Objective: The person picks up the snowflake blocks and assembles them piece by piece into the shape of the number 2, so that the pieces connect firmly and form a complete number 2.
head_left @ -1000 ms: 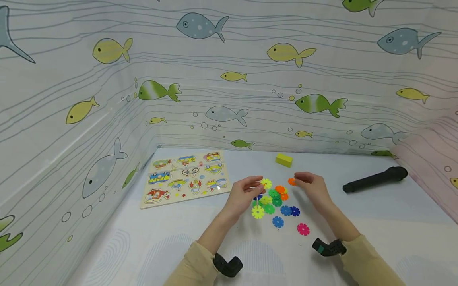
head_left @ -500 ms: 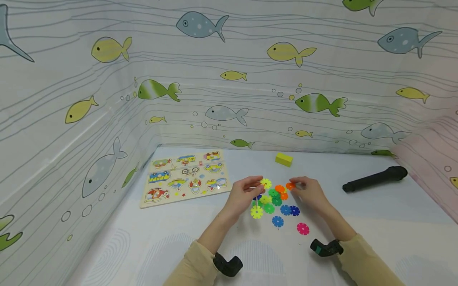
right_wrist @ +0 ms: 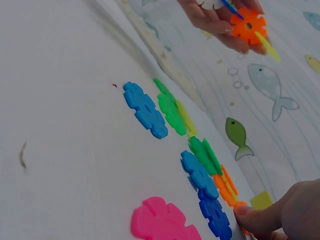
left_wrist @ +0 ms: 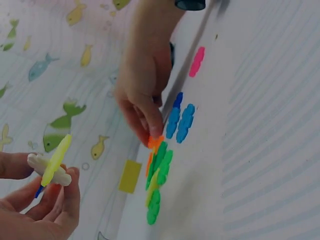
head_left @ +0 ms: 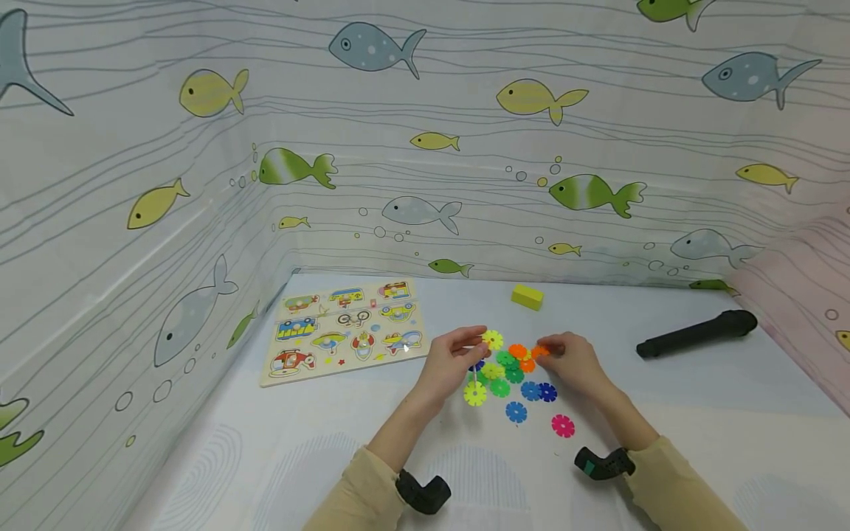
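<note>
Far left of the head view there's a wooden vehicle puzzle board (head_left: 345, 328) lying flat on the white counter (head_left: 265, 457), well apart from the action. Moving toward the middle, the left hand (head_left: 451, 363) has its grip pinched around a small joined bunch of snowflake discs (head_left: 492, 340); the yellow one sticks up at the top, and the left wrist view shows a white disc slotted across it with a bit of blue underneath. Just right of that, centre of the frame, is the loose pile of discs (head_left: 514, 369) on the counter: greens, orange, blues, another yellow at the lower left edge of the pile and a pink disc (head_left: 562, 425) a little off by itself at the lower right. The right hand (head_left: 572, 361) sits at the pile's upper right, fingertips pinching an orange disc (head_left: 539, 351) right at the pile's edge, touching or nearly touching the other orange ones. Above the pile sits a yellow block (head_left: 527, 297), and far right a black cylinder-shaped thing (head_left: 697, 333) lies on its side.
</note>
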A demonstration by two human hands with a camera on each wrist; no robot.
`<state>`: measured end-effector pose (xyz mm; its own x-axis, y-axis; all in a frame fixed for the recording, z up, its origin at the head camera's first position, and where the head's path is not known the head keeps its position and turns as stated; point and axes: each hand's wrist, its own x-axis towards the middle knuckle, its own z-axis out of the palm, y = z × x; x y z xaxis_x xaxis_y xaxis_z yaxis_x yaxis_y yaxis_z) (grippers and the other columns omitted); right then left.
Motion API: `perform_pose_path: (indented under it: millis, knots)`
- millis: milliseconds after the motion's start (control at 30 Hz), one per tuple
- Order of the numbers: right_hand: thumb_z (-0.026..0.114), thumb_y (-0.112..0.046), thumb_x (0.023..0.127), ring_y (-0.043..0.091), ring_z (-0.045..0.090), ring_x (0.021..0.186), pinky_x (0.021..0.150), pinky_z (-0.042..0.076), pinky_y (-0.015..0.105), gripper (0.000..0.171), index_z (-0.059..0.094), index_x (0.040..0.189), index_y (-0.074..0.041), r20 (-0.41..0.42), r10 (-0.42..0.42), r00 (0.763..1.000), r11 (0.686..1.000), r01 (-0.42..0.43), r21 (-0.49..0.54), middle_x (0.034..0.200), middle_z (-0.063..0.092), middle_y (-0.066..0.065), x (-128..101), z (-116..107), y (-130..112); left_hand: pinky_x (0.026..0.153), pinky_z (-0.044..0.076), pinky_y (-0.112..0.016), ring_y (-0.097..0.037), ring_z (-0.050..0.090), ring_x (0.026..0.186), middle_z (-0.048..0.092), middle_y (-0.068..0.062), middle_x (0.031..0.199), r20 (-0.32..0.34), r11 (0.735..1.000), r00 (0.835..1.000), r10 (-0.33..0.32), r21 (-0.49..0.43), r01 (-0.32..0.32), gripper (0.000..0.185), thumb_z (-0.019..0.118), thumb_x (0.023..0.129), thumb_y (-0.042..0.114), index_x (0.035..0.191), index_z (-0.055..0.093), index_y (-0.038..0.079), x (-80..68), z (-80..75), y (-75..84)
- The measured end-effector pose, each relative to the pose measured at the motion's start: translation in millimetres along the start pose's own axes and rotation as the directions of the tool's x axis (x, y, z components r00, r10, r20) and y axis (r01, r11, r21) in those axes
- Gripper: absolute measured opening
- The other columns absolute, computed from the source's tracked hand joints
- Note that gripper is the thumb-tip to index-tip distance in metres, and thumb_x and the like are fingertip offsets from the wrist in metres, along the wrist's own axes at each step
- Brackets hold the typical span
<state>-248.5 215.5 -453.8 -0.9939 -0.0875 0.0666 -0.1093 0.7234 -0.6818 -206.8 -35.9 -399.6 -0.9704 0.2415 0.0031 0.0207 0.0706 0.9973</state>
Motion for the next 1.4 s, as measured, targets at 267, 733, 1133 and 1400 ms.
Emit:
perform_pose_path:
  millis: [267, 733, 1133, 1400]
  knots:
    - [0.067, -0.015, 0.095, 0.028, 0.06, 0.098, 0.09, 0.055, 0.044, 0.029, 0.068, 0.12, 0.0, 0.002, 0.006, 1.0, 1.0, -0.006, 0.011, 0.108, 0.069, 0.015, -0.6, -2.5, -6.4, 0.101, 0.052, -0.032, -0.026, 0.068, 0.109, 0.066, -0.011, 0.121, -0.013, 1.0, 1.0, 0.002, -0.01, -0.002, 0.036, 0.059, 0.101, 0.016, 0.136, 0.06, 0.01, -1.5, -0.9, 1.1]
    - [0.065, -0.02, 0.098, 0.027, 0.069, 0.08, 0.07, 0.058, 0.028, 0.028, 0.07, 0.118, -0.001, 0.021, -0.129, 0.991, 0.962, 0.12, 0.246, 0.092, 0.075, 0.01, -13.7, -9.1, -59.0, 0.101, 0.052, -0.032, -0.02, 0.069, 0.108, 0.066, -0.009, 0.121, -0.04, 0.999, 0.999, -0.028, -0.023, 0.027, 0.037, 0.061, 0.1, 0.019, 0.136, 0.06, 0.012, -0.5, -3.3, 0.3]
    - [0.066, -0.017, 0.097, 0.025, 0.071, 0.081, 0.076, 0.061, 0.034, 0.032, 0.069, 0.121, 0.005, 0.066, -0.227, 0.972, 0.939, 0.2, 0.281, 0.097, 0.075, 0.013, -21.8, -8.2, -67.6, 0.1, 0.053, -0.033, -0.02, 0.068, 0.107, 0.063, -0.009, 0.123, -0.053, 1.0, 0.998, -0.027, -0.013, 0.026, 0.04, 0.062, 0.1, 0.021, 0.138, 0.059, 0.011, -0.5, -2.6, 1.1]
    - [0.067, -0.018, 0.096, 0.031, 0.071, 0.082, 0.076, 0.061, 0.038, 0.031, 0.07, 0.119, 0.003, 0.054, -0.234, 0.971, 0.943, 0.213, 0.257, 0.099, 0.075, 0.016, -22.5, -7.1, -66.7, 0.098, 0.053, -0.03, -0.019, 0.068, 0.107, 0.064, -0.01, 0.123, -0.034, 1.0, 0.999, -0.025, -0.01, 0.025, 0.039, 0.063, 0.099, 0.02, 0.137, 0.061, 0.012, 0.5, -2.5, 0.7]
